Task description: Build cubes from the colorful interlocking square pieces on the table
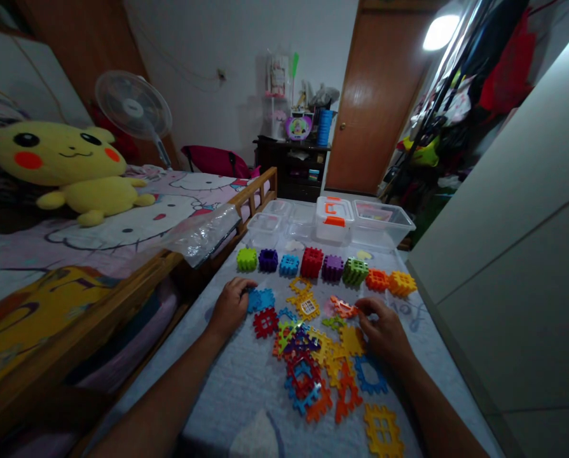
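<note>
My left hand [231, 306] is closed at the left edge of some blue building tiles [262, 299], its fingers curled against them. With thumb and fingers my right hand [385, 329] pinches the end of an orange building tile [344, 308]. Between and in front of my hands lies a loose pile of notched plastic tiles: a red window tile [266, 323], a yellow tile [352, 340], a blue frame tile [370, 374] and a yellow window tile [384, 431] near the front. Several tiles overlap, so some are partly hidden.
Behind the pile stands a row of tile stacks sorted by colour, from a lime stack [246, 259] to a yellow-orange stack [402, 284]. Farther back are clear plastic boxes, one a lidded box [334, 219] with orange clips. A wooden bed rail [170, 264] borders the left.
</note>
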Motion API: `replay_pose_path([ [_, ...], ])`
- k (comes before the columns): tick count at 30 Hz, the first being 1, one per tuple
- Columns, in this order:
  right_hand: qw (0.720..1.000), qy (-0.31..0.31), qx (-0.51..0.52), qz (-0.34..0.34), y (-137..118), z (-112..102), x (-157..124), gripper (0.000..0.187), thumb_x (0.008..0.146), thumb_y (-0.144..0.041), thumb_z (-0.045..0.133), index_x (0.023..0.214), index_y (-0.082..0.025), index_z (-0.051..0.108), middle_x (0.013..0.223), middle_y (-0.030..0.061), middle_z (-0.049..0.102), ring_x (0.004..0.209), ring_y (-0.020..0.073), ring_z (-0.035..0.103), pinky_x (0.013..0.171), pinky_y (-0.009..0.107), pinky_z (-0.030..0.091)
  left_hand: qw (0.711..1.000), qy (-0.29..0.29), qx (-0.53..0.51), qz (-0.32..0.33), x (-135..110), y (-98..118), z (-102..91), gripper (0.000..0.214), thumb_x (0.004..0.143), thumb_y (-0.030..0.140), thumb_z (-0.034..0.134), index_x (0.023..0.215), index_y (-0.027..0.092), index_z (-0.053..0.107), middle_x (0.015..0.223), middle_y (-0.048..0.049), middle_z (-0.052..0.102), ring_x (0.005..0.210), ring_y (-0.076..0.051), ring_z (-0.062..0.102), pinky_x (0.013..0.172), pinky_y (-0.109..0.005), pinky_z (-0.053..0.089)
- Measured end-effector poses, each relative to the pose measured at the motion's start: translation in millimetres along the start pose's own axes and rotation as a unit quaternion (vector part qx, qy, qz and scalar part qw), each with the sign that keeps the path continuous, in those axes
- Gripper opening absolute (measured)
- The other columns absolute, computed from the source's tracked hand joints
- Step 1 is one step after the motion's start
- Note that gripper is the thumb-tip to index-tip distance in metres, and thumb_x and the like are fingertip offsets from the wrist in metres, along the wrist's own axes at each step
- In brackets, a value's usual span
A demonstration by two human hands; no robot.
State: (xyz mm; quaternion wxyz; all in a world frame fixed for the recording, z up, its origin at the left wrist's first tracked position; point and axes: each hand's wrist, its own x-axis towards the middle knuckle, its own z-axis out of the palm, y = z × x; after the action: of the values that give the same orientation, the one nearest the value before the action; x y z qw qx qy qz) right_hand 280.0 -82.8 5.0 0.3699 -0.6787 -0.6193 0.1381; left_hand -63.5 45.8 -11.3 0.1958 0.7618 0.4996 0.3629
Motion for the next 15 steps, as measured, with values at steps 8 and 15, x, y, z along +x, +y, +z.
replay_pose_path([
  [8, 0.998, -0.021, -0.062, -0.022, 1.6, 0.5, 4.3, 0.014, 0.08, -0.027, 0.051, 0.08, -0.02, 0.063, 0.076, 0.0041, 0.065, 0.071, 0.0185, 0.059, 0.068, 0.032, 0.047, 0.995, 0.034, 0.08, -0.048, 2.0, -8.0, -0.5, 0.031, 0.066, 0.011, 0.044, 0.084, 0.021, 0.067, 0.089, -0.005, 0.069, 0.092, -0.024, 0.062, 0.092, -0.039, 0.048],
  [15, 0.995, -0.053, -0.051, -0.068, -2.6, -2.6, 3.6, 0.02, 0.082, -0.023, 0.05, 0.082, -0.02, 0.069, 0.088, 0.0081, 0.067, 0.088, 0.0224, 0.062, 0.082, 0.036, 0.048, 0.993, 0.037, 0.106, -0.043, 0.0, -8.2, -0.9, 0.03, 0.066, 0.011, 0.044, 0.08, 0.023, 0.068, 0.087, -0.0038, 0.07, 0.09, -0.024, 0.061, 0.09, -0.039, 0.046],
])
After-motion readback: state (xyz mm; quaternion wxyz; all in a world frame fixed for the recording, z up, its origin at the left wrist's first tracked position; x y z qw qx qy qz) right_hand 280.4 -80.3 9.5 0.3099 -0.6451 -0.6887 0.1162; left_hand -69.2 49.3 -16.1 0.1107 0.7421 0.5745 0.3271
